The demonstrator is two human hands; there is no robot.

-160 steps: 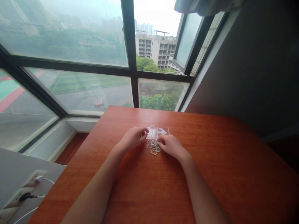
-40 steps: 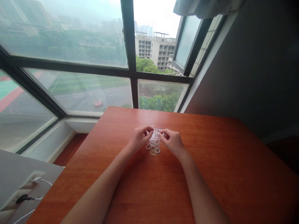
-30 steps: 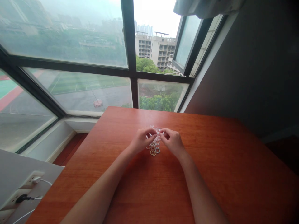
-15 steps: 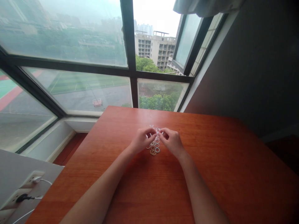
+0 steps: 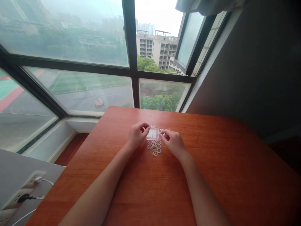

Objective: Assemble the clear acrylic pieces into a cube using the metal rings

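A clear plastic box (image 5: 154, 134) with dividers sits on the table between my two hands. My left hand (image 5: 137, 135) is at its far left corner, thumb and forefinger closed together beside a few small shiny clear pieces (image 5: 152, 127); whether it grips one is too small to tell. At the box's right side, the fingertips of my right hand (image 5: 173, 140) are pinched, and what lies between them is hidden. Several thin rings (image 5: 154, 147), pale, silvery and yellowish, lie in a loose cluster just on the near side of the box.
The reddish-brown wooden table (image 5: 150, 191) extends to a dark-framed window (image 5: 134, 73) at the back. A dark wall (image 5: 258, 69) rises on the right. Low on the left, plugs and white cables hang from a wall socket (image 5: 25, 191).
My left hand has drawn away from the right one, left and slightly farther from me, uncovering the box. My right hand has hardly moved.
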